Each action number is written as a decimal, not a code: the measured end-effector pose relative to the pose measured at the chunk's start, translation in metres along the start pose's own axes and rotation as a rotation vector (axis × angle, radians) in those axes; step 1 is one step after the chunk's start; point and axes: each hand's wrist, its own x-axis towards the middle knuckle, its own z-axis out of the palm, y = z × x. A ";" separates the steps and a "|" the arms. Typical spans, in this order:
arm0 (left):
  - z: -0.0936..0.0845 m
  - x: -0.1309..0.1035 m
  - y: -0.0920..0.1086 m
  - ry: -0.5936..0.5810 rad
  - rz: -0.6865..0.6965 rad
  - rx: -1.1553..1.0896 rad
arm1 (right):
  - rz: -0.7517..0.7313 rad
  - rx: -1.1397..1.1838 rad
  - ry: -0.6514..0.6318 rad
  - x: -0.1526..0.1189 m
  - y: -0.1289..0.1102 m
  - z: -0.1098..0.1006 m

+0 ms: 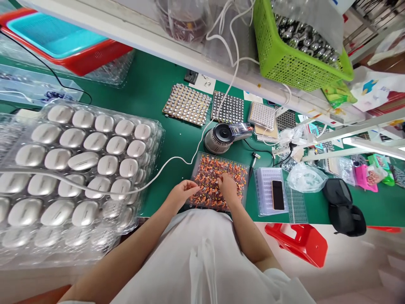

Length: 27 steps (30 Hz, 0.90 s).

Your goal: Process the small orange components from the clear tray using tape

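A flat tray (205, 200) filled with small orange pieces lies on the green table in front of the person's body. At its left side is my left hand (184, 192), its thumb and fingertips pinched together over the tray's edge; what they hold, if anything, is too small to make out. My right hand (228, 190) rests over the tray's middle, fingers curled down onto the orange pieces. Whatever is between those fingers is hidden. Just behind the tray stands a round grey and black device (218, 141).
Stacked clear trays of silvery oval cases (84, 162) fill the left, crossed by a white cable (172, 158). Bead boards (188, 103) lie behind. To the right are a phone (278, 195) on plastic trays and a black case (343, 207). A green basket (294, 63) sits on the overhead shelf.
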 end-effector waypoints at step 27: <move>0.026 0.005 0.030 -0.158 0.209 0.049 | -0.030 1.231 -0.368 -0.048 -0.025 -0.063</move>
